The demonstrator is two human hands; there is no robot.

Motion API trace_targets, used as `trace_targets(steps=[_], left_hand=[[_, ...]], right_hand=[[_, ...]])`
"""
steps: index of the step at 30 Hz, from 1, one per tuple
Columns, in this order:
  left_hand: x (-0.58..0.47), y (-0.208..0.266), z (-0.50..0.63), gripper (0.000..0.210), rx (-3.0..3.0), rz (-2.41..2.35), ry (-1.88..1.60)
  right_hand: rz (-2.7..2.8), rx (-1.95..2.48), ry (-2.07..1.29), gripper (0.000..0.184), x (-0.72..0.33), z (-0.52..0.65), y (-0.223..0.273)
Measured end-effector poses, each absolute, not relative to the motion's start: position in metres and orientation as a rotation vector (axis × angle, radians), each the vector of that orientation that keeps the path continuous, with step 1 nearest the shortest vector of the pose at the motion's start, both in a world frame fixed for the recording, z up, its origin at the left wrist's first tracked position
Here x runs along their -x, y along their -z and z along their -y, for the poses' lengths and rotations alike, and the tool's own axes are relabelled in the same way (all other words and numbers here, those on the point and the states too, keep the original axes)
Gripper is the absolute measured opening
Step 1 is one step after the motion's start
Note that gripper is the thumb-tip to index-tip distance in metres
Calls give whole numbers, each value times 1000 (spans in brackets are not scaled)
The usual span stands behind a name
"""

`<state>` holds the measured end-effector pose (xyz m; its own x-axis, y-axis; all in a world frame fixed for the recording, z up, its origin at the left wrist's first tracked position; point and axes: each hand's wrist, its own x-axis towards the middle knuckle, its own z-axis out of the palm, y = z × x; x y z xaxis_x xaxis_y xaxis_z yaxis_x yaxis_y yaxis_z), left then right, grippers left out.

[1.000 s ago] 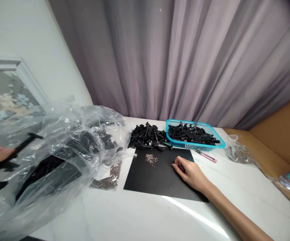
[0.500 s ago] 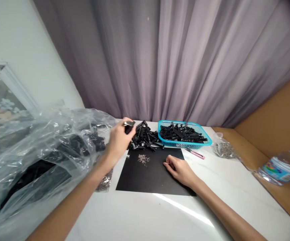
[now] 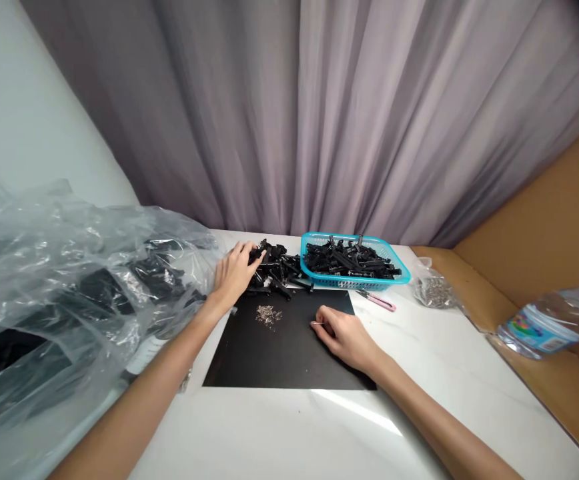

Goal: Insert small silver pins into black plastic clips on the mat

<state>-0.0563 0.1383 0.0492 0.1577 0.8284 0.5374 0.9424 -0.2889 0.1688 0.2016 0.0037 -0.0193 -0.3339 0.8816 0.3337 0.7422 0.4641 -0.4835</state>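
Note:
My left hand (image 3: 234,270) rests at the left side of a pile of black plastic parts (image 3: 279,267), its fingers spread over the pieces; nothing plainly sits in its grip. My right hand (image 3: 342,333) lies on a black mat (image 3: 269,360), thumb and forefinger pinched on a small, thin, light-coloured pin (image 3: 318,324). To its left on the mat is a little heap of tiny metal pieces (image 3: 268,315). A blue basket (image 3: 305,267) filled with similar black parts stands behind the mat.
A large clear plastic bag (image 3: 94,247) with black items covers the left side. Right of the basket lie a pink-handled cutter (image 3: 382,302) and a bag of small metal pieces (image 3: 434,291). A water bottle (image 3: 549,327) lies tilted by the cardboard at far right.
My left hand held up a black part with a shiny end; now it is down at the pile with its fingers spread. The view has shifted slightly; my right hand keeps its pinch.

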Motion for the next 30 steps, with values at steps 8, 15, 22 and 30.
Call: trace_targets(steps=[8, 15, 22, 30], left_hand=[[52, -43, -145, 45, 2171, 1667, 703], [51, -40, -140, 59, 2179, 1616, 662], [52, -35, -126, 43, 2227, 1569, 687], [54, -44, -121, 38, 2267, 1512, 896]], right_hand=[[2164, 1337, -316, 15, -202, -4, 19], [2174, 1342, -301, 14, -203, -4, 19], [2167, 1343, -302, 14, -204, -4, 19], [2159, 1346, -316, 14, -205, -3, 18]])
